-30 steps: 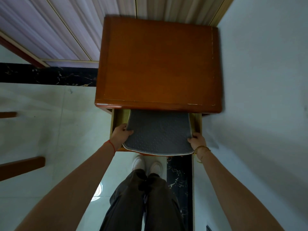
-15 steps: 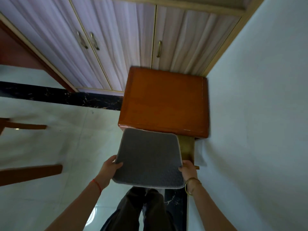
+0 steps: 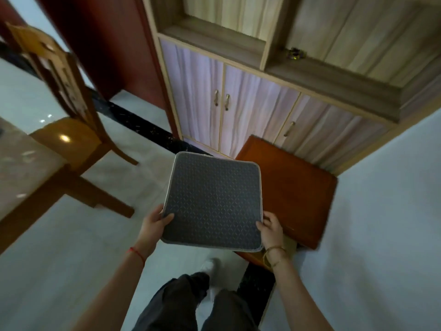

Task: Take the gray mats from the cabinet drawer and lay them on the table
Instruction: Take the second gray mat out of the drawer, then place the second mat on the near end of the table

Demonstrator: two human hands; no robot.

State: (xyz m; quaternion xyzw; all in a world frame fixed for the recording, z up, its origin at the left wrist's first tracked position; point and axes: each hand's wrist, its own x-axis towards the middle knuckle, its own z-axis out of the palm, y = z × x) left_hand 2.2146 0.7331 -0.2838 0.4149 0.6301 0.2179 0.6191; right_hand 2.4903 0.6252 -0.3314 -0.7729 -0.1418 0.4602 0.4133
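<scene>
Head view: left hand [image 3: 152,223], right hand [image 3: 270,229] grip gray mat [image 3: 212,201]; chair [image 3: 69,125], table [image 3: 21,168] left.

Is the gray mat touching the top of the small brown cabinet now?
Apart. In the head view both hands, left hand and right hand, hold the gray mat raised in the air, nearer the camera than the brown cabinet top.

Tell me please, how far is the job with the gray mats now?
Done: one gray mat is out of the small wooden cabinet. In hand: the left hand and the right hand grip its near corners and hold it in the air above the floor. Left: nothing lies yet on the visible part of the table at the left edge. Whether more mats remain in the drawer cannot be seen.
</scene>
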